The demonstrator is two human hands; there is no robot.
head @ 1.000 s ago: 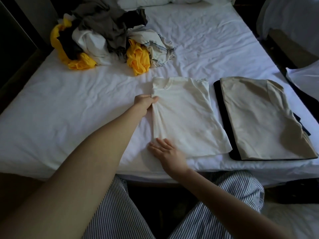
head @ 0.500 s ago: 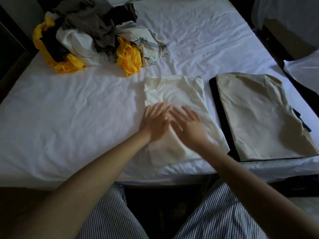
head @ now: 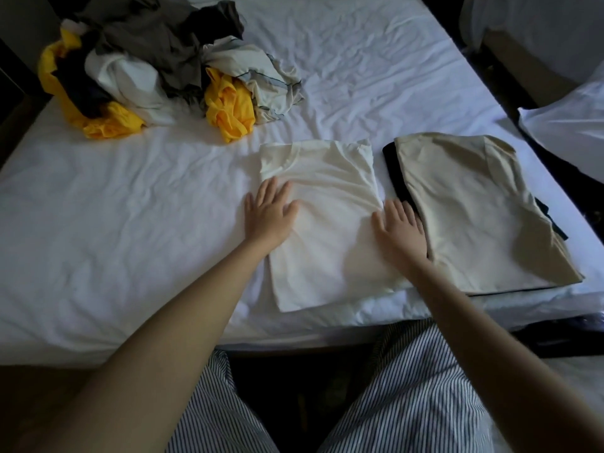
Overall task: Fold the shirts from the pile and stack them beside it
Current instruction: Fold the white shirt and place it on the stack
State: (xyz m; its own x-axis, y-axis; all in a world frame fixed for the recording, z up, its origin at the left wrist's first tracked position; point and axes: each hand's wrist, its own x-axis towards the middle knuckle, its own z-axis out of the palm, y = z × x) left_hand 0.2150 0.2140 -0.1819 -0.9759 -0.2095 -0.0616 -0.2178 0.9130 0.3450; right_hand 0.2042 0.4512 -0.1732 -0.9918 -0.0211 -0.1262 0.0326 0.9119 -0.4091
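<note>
A cream shirt, folded into a long rectangle, lies on the white bed near its front edge. My left hand lies flat with spread fingers on the shirt's left edge. My right hand lies flat on its right edge, close to the stack. The stack of folded shirts is at the right, a beige shirt on top of a black one. The unfolded pile of yellow, white, grey and dark clothes sits at the back left.
The white bed sheet spreads wide to the left of the shirt. A white pillow or bedding lies beyond a dark gap at the right. My striped trousers are below the bed's front edge.
My hands were together on the shirt's middle; they have slid apart to its left and right edges. Earlier the left hand pinched the left edge while the right touched the lower corner.
</note>
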